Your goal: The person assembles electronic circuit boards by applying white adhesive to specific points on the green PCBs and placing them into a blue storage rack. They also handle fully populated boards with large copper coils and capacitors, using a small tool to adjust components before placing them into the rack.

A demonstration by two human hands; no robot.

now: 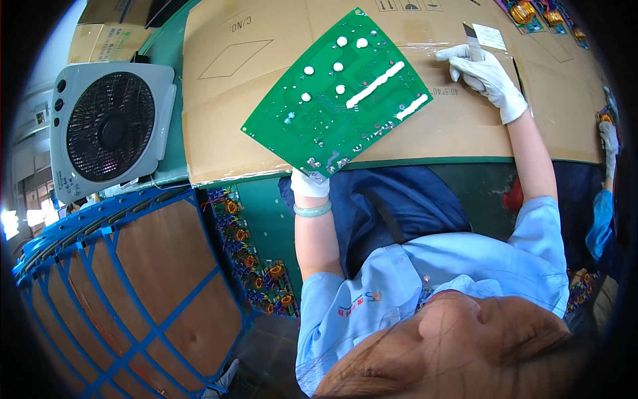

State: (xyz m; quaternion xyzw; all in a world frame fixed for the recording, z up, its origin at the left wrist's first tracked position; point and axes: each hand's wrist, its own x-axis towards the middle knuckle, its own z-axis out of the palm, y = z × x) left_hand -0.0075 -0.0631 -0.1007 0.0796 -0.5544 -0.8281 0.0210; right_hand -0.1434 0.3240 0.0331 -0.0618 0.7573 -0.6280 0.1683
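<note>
A green circuit board (319, 110) is held up, tilted, over the cardboard-covered table. Its visible side shows solder points, round white blobs and two long white strips. My left hand (310, 183), in a white glove, grips the board at its lower corner; the fingers are hidden behind it. To the right of the board, my gloved right hand (488, 80) is closed around a flat, dark grey metal blade (472, 41) that points up and away from me. The blade is apart from the board. Its exact kind cannot be made out.
Flat cardboard (226, 133) covers the tabletop. At the left stands a grey box fan (113, 126). Boards with copper coils lie at the far right (531, 16) and below the table edge (239, 233). Another person's gloved hand (609, 139) shows at the right rim.
</note>
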